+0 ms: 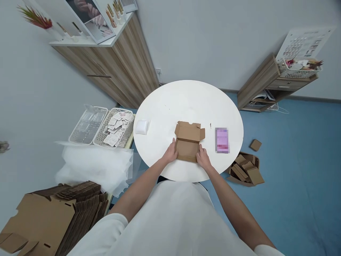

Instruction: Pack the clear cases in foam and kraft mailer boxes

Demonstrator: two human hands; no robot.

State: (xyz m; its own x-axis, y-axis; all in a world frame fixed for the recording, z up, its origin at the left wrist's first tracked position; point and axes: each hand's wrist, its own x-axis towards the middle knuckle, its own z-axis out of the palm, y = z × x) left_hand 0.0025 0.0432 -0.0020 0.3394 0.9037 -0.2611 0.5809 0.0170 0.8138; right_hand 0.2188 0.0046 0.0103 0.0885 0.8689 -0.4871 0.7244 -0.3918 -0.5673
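Note:
A small brown cardboard box lies on the round white table, its lid raised at the far side and nothing visible inside. My left hand grips the left wall of the box, thumb along the edge. On the opposite wall, my right hand is closed around the right side. To the right of the box is a blurred pink-purple item. A white folded packet rests near the table's left edge.
Baskets of white cards and clear bags stand at the left, above translucent sheets and stacked flat cardboard. An open carton of small boxes sits on the floor at right. Wooden cabinets stand behind.

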